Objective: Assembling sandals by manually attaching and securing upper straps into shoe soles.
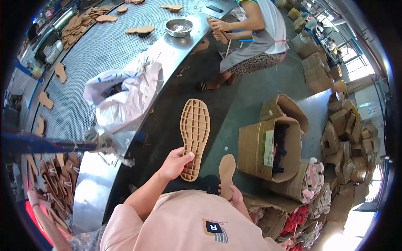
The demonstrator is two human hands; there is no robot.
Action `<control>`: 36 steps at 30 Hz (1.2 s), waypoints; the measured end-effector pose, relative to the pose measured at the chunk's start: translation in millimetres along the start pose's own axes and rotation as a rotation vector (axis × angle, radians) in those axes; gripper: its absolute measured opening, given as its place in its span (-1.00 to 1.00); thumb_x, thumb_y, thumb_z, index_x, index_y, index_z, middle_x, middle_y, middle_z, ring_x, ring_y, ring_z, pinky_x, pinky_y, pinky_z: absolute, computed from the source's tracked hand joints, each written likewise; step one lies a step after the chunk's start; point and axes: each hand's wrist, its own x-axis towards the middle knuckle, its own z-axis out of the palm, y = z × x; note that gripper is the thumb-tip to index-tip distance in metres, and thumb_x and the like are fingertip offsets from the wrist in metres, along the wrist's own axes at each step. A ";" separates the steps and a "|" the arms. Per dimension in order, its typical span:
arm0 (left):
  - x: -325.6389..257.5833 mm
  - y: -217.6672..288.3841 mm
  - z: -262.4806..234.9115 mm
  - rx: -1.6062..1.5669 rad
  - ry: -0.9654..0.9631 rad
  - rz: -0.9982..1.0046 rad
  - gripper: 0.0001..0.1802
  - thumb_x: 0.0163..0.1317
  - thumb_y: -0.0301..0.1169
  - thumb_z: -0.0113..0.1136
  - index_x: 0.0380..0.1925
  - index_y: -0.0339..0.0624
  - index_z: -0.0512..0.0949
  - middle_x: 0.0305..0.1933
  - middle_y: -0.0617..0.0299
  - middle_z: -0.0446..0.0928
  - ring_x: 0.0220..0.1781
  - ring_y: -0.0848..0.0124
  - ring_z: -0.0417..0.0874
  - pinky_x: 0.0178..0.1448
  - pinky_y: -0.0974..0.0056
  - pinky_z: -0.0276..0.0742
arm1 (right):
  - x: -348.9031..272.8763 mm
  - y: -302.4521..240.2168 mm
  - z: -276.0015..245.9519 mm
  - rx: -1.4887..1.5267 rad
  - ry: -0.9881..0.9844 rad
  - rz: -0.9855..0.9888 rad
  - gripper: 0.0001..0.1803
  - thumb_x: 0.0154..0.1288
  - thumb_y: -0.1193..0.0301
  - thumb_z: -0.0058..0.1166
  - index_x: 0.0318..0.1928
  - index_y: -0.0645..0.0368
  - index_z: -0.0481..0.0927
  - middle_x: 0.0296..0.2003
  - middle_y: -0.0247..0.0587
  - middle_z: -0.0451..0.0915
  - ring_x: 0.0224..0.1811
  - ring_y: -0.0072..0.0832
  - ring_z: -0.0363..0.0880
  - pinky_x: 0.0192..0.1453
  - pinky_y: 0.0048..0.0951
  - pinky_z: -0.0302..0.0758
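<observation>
I see the left hand [173,164] pinching the near end of a tan grid sole [195,125], held out past the pink shirt [180,221]. The right hand [237,196] grips a smooth tan sole [227,171] — I can't tell how its half-hidden fingers curl — near a cardboard box [250,148].

Below the left fingers [187,158] and right fingers [235,192], a pink shirt [167,221] bears a dark patch [213,227] with one white letter, beside tiny illegible print [217,221]. Up-left of the left fingers, a white sack [130,102] carries unreadable blue marks [118,77]. Up-right of the right fingers, a label [269,147] on a carton [252,146] is illegible.
</observation>
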 end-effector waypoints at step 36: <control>249.9 217.2 -21.3 0.313 0.735 0.573 -0.63 0.43 -0.18 0.08 -0.08 -0.28 0.62 -0.20 0.28 0.60 -0.26 0.57 0.52 -0.16 0.42 0.49 | 161.2 -425.2 428.5 -1.072 -0.808 -1.110 -0.37 0.14 0.43 0.22 0.25 0.25 0.40 0.05 -0.06 0.47 0.03 -0.31 0.52 0.13 -0.34 0.48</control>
